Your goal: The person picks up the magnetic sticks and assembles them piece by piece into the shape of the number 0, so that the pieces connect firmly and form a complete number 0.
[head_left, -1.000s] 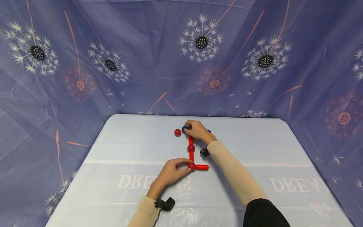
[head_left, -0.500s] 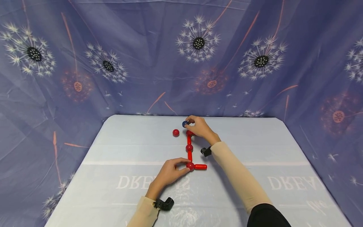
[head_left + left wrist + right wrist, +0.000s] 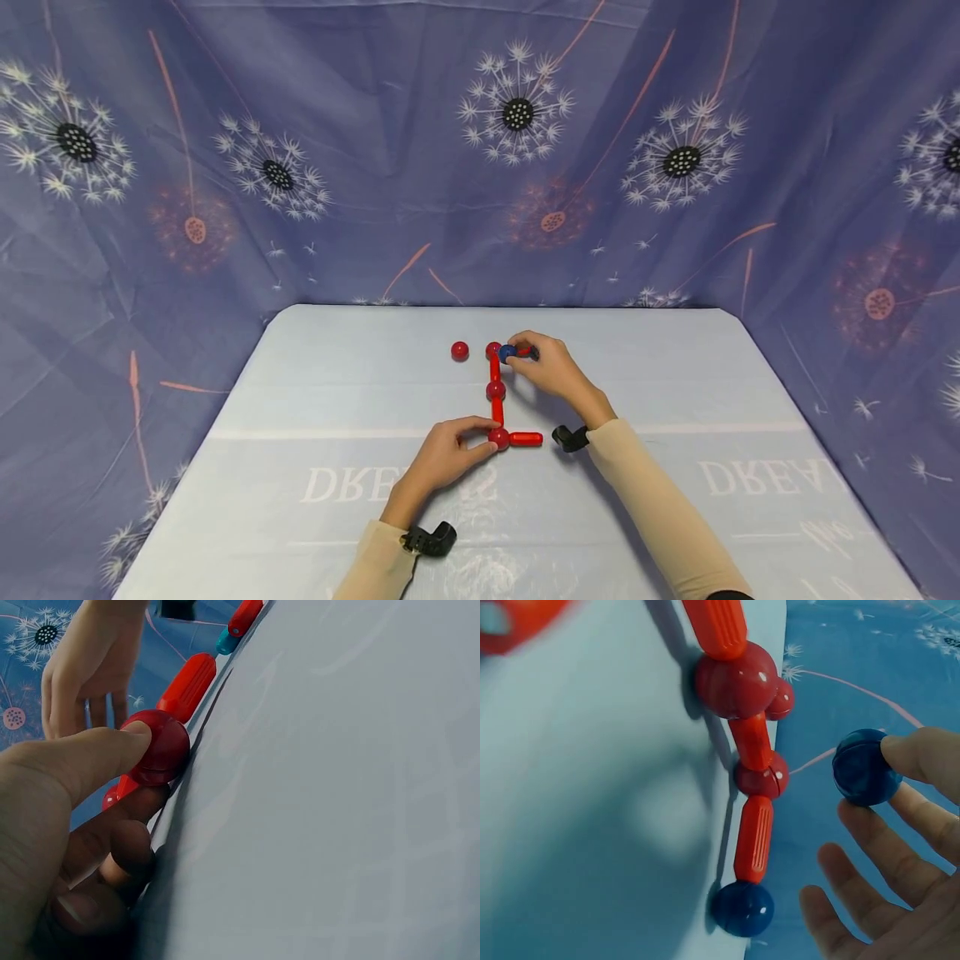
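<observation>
Centre of frame, on table: red rod-and-ball chain. Right hand at chain's upper end, pinching blue ball between thumb and fingertips, beside top red ball. Left hand at lower end, thumb and forefinger pinching corner red ball. Loose red ball left of chain.

Left hand fills the lower left; its thumb presses on a red ball, with curled fingers beneath it, pinching it at the edge of the pale blue table cover. A ribbed red rod runs from the ball. Beyond lie a teal piece and another red rod. The right hand hangs above, fingers down.
</observation>
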A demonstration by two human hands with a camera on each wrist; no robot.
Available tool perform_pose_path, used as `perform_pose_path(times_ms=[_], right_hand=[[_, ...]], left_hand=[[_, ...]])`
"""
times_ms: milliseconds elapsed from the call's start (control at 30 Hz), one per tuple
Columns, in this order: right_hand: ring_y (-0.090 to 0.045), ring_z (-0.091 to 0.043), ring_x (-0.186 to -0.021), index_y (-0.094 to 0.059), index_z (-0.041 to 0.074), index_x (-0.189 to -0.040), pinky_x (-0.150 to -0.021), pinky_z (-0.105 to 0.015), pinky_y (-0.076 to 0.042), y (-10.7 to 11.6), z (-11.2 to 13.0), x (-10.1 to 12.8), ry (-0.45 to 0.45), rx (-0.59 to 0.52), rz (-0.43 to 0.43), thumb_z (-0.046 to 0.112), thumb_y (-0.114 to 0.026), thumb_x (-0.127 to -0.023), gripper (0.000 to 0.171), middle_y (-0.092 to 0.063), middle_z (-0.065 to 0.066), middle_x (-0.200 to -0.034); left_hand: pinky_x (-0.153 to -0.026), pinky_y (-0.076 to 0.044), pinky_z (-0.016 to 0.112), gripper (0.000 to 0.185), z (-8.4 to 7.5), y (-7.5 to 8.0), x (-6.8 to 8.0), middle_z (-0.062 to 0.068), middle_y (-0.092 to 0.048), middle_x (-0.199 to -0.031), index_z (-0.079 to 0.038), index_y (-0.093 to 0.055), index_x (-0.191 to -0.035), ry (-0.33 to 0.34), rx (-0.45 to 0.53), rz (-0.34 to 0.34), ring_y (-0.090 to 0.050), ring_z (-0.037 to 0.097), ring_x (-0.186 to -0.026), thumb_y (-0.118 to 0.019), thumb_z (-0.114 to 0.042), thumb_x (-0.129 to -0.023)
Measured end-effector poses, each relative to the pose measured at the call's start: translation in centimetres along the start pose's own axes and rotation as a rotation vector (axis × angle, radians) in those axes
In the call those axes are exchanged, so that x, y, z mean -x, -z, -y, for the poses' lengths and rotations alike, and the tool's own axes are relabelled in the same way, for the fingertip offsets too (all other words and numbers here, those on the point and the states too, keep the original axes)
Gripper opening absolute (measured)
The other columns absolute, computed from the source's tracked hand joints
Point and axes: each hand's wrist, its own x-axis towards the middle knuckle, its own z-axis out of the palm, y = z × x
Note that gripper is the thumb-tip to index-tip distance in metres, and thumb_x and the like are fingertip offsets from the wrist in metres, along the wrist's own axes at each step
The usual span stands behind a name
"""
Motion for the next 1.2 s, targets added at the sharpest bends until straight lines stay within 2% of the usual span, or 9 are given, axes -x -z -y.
perform_pose_path(times_ms=[167,367,600,867,1200], right_hand=[[-0.067,-0.032,-0.116,-0.07,0.013,-0.118,-0.102,-0.053,-0.051,0.4,-0.7,2.2,0.001,-0.02,-0.002,0.023,-0.074,-0.095,0.026,-0.074,-0.007,-0.117],[-0.067,-0.029,-0.116,-0.07,0.01,-0.12,-0.097,-0.049,-0.055,0.7,-1.6,4.5,-0.003,-0.031,0.001,0.02,-0.075,-0.094,0.029,-0.074,-0.007,-0.119],[-0.068,-0.028,-0.113,-0.07,0.013,-0.119,-0.092,-0.045,-0.058,1.0,-2.6,6.4,-0.015,-0.012,0.013,0.019,-0.075,-0.094,0.026,-0.075,-0.005,-0.114],[-0.068,-0.024,-0.112,-0.07,0.014,-0.12,-0.09,-0.04,-0.058,1.3,-2.7,8.3,-0.042,-0.019,0.032,0.02,-0.076,-0.094,0.027,-0.074,-0.001,-0.114],[-0.068,-0.015,-0.099,-0.071,0.016,-0.118,-0.082,-0.032,-0.058,1.6,-3.1,10.7,-0.042,0.007,0.074,0.02,-0.076,-0.094,0.024,-0.073,0.002,-0.108]], left_hand=[[-0.046,-0.035,0.02,0.029,-0.1,-0.1,-0.1,-0.008,-0.072,-0.098,-0.026,-0.076,-0.12,0.011,-0.01,0.004,-0.038,0.002,-0.047,-0.079,-0.03,-0.092],[-0.047,-0.035,0.021,0.028,-0.2,-0.1,0.0,-0.006,-0.074,-0.105,-0.027,-0.076,-0.12,0.024,-0.007,-0.005,-0.038,0.004,-0.048,-0.078,-0.031,-0.092],[-0.047,-0.035,0.021,0.029,0.0,-0.3,-0.1,-0.006,-0.074,-0.111,-0.027,-0.076,-0.121,0.035,-0.009,-0.01,-0.038,0.003,-0.048,-0.078,-0.032,-0.092],[-0.047,-0.034,0.021,0.028,0.1,-0.3,-0.1,-0.006,-0.073,-0.11,-0.028,-0.076,-0.12,0.042,-0.008,-0.016,-0.037,0.005,-0.048,-0.079,-0.032,-0.092],[-0.048,-0.035,0.021,0.028,0.1,-0.3,-0.2,-0.006,-0.074,-0.111,-0.028,-0.076,-0.12,0.026,-0.003,-0.011,-0.037,0.003,-0.048,-0.078,-0.032,-0.092]])
